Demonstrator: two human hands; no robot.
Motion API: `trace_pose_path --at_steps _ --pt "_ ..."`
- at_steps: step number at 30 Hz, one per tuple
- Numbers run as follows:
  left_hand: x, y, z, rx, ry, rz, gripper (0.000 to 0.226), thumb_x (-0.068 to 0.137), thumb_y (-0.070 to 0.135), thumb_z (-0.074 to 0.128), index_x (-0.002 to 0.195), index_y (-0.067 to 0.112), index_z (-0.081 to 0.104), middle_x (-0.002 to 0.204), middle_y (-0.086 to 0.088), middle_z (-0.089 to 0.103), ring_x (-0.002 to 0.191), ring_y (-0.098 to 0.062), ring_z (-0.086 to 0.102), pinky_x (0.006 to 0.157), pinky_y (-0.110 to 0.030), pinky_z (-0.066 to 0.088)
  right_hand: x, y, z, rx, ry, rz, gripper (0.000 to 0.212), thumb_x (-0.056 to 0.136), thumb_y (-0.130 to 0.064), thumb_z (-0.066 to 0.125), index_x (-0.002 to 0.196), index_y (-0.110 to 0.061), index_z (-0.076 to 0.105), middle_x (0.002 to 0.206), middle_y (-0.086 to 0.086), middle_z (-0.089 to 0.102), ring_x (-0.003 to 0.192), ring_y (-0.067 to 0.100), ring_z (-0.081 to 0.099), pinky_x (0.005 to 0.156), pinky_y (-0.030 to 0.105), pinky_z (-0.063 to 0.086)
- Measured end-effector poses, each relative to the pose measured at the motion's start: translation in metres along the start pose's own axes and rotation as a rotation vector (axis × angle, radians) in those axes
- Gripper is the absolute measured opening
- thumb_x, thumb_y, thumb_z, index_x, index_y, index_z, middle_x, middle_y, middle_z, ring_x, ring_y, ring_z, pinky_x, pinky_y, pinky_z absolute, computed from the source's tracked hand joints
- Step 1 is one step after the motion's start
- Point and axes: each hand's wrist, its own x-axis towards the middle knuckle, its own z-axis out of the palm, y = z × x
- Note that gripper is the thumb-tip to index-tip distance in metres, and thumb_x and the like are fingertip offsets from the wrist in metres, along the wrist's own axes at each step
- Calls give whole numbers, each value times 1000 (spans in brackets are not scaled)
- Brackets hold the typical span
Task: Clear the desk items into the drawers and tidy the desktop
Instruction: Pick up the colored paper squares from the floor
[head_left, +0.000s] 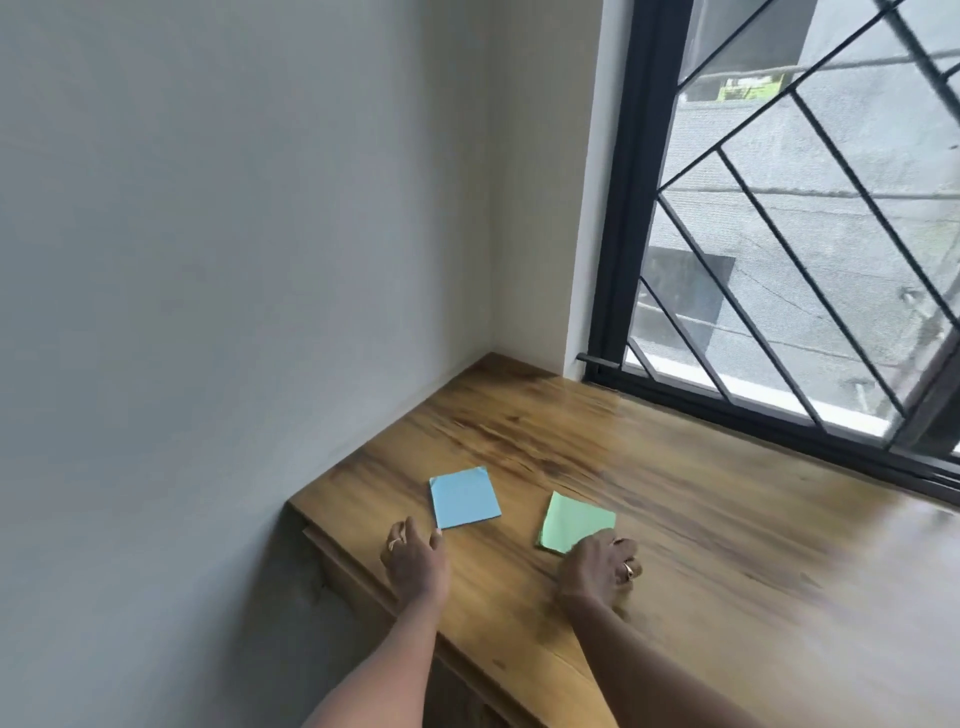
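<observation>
A blue sticky-note pad lies flat on the wooden desk near its left end. A green sticky-note pad lies to its right. My left hand reaches over the desk's front edge, one fingertip touching the blue pad's near corner, the other fingers loosely bent and holding nothing. My right hand rests on the desk with its fingers on the green pad's near edge; whether they pinch it is hidden by the hand's back.
A grey wall bounds the desk on the left. A barred window runs along the desk's far side. The desk's front panel shows below the edge at the left.
</observation>
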Motion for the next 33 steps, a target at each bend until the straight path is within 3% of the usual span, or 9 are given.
trace_pose_path --at_steps 3,7,11,17,23,25,33 --pt "-31 -17 -8 -47 55 -62 48 99 26 42 144 12 34 152 -7 28 137 -25 30 108 -34 30 -29 9 11 -34 -36 -183 43 88 7 35 129 -5 37 134 16 26 122 38 29 107 44 27" --pt "-81 -60 -16 -75 129 -119 46 99 24 41 143 12 36 152 -9 30 133 -29 34 108 -35 30 -85 24 25 -75 -166 -487 45 94 -2 33 139 -10 28 146 13 15 135 33 15 113 42 17" --pt "-125 -108 -28 -81 220 -196 47 98 20 44 143 7 37 148 -14 34 132 -32 35 110 -35 28 -139 44 35 -121 -272 -737 46 97 -9 39 142 -11 27 149 15 15 138 32 15 116 43 21" --pt "-180 -176 -43 -105 349 -313 43 93 9 52 134 -2 47 139 -22 45 128 -39 40 108 -39 30 -207 81 69 -160 -405 -855 36 98 -11 34 134 -10 38 145 13 22 132 32 21 110 38 22" --pt "-261 -254 -49 -182 486 -465 32 85 -3 60 116 -11 60 122 -31 56 110 -48 53 96 -44 43 -284 145 96 -271 -508 -995 37 98 -17 42 133 -7 43 144 13 29 131 32 27 106 37 27" --pt "-299 -277 -47 -174 504 -524 33 86 -3 58 119 -9 59 122 -31 56 107 -48 54 94 -44 43 -310 175 98 -313 -564 -1033 36 97 -14 41 133 -6 43 143 12 29 131 33 26 106 38 26" --pt "-482 -352 -32 -177 585 -816 35 94 7 47 128 0 52 136 -17 48 124 -32 42 103 -32 31 -403 314 70 -384 -754 -1295 29 93 -4 41 121 -5 50 136 13 32 122 32 30 98 39 31"
